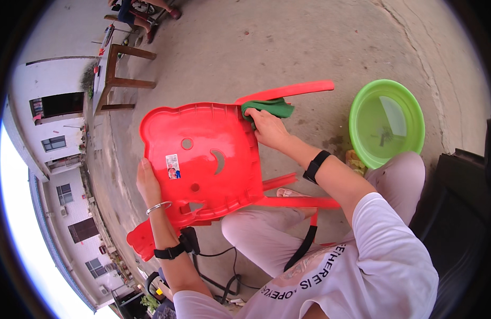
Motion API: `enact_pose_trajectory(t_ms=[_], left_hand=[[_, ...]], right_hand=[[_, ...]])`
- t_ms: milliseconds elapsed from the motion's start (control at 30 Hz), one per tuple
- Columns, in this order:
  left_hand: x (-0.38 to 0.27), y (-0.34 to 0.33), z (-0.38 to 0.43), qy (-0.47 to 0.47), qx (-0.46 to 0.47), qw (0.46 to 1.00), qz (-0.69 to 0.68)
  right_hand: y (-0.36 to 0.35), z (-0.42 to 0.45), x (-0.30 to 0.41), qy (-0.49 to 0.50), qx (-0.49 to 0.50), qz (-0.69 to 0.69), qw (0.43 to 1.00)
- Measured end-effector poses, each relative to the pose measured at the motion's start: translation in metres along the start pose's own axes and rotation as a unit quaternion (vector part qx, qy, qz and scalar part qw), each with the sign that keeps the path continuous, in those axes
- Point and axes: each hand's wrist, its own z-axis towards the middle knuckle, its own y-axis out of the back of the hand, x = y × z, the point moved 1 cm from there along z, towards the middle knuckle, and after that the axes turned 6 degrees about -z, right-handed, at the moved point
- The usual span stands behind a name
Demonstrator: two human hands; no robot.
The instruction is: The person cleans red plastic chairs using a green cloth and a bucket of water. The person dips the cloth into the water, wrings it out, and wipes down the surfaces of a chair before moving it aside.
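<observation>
A red plastic child's chair (213, 135) lies tilted in front of me, its broad panel facing up with round and crescent cutouts. A printed sticker (173, 166) is stuck to that panel. At the panel's left edge, my left hand (148, 181) grips the rim, with the thumb uppermost and the other fingers mostly hidden. My right hand (268, 127) holds a bunched green cloth (271, 107) against the corner where a chair leg (297, 88) begins. More legs reach right, over my lap. A bear-shaped red part (141, 241) shows beyond my left forearm.
A green plastic basin (354, 119) with water stands on the concrete ground (293, 44) to the right. Black cable (234, 271) lies below the chair. Farther off are a wooden-legged table (131, 82), a seated person (139, 20) and white buildings (56, 131).
</observation>
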Motion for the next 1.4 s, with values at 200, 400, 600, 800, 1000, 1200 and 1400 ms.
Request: enact_pose_trajectory(t_ms=[200,400,600,800,1000,1200,1400], left_hand=[[-0.003,-0.001,-0.004,-0.026,-0.009,1.0,0.009],[-0.009,-0.001,-0.007,-0.014,0.002,1.0,-0.016],[-0.011,0.0,-0.007,-0.013,-0.021,1.0,0.009],[-0.003,-0.003,0.001,0.01,0.003,1.0,0.003],[0.027,0.0,0.007,0.009,-0.006,1.0,-0.017],[0.001,-0.005,-0.005,0.013,-0.009,1.0,0.016],[0.006,0.0,0.0,-0.01,-0.016,0.999,0.039]], right_hand=[[-0.012,0.008,0.001,-0.054,0.071,-0.038,0.995],[-0.007,0.024,0.004,-0.054,0.107,0.025,0.992],[-0.009,0.029,-0.012,-0.042,0.181,-0.013,0.982],[-0.003,0.005,-0.047,-0.228,0.094,0.426,0.871],[-0.01,0.002,-0.031,-0.115,0.014,0.37,0.922],[-0.02,0.024,-0.001,-0.128,0.119,0.097,0.98],[-0.018,0.016,-0.024,-0.175,0.079,0.311,0.931]])
